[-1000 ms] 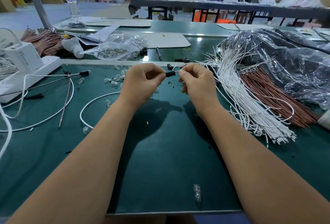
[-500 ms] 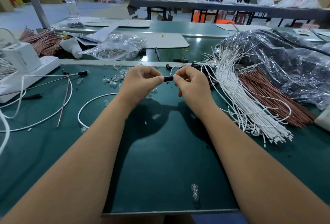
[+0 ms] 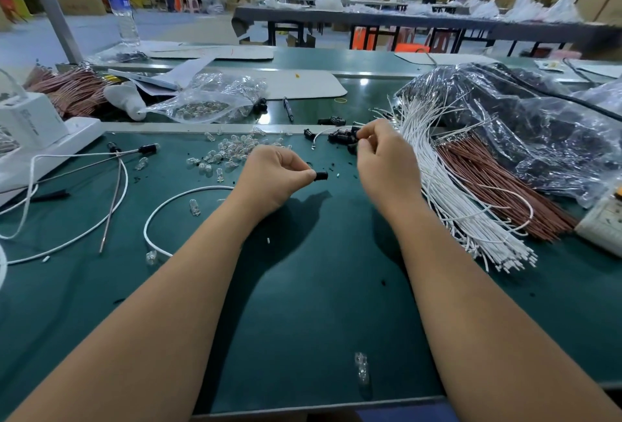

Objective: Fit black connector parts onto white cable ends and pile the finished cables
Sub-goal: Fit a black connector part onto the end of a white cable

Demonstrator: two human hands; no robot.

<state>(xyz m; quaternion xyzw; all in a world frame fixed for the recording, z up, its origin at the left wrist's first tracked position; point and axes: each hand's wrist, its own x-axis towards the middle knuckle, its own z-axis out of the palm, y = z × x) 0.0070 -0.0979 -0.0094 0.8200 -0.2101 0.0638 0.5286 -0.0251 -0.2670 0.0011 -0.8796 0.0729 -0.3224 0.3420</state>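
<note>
Black connector part (image 3: 320, 175) sticks out from the pinching thumb and forefinger of the left hand (image 3: 272, 179), held just above the green mat (image 3: 303, 303), with the other fingers curled into the palm. Taking that part as the landmark: nearest the viewer, well below it by the mat's front edge, lies a lone clear bulb (image 3: 361, 367). To its left, a white cable (image 3: 175, 206) curves in a loop on the mat and runs under the left wrist. Further left lie a thin rod (image 3: 112, 206) and a long white cord (image 3: 67, 239).

Up and to the right of the part, the right hand (image 3: 387, 165) is apart from the left, its fingers bent and its fingertips (image 3: 361, 143) pinching at a small cluster of loose black connector parts (image 3: 341, 137); whether it holds one of them is hard to tell. Right of that hand a thick bundle of white cables (image 3: 451, 192) fans out across the mat, and beside it, further right, lies a bundle of copper-coloured wires (image 3: 498, 186). Both bundles run back under a crumpled clear plastic sheet (image 3: 525, 118).

Just beyond the part to the left, a scatter of clear bulbs (image 3: 232, 152) lies on the mat. Behind these rest a clear bag of bulbs (image 3: 208, 101) and a pen (image 3: 288, 108). Far left stand a white device (image 3: 30, 128) and more copper wires (image 3: 70, 91), with a water bottle (image 3: 123, 10) further back.
</note>
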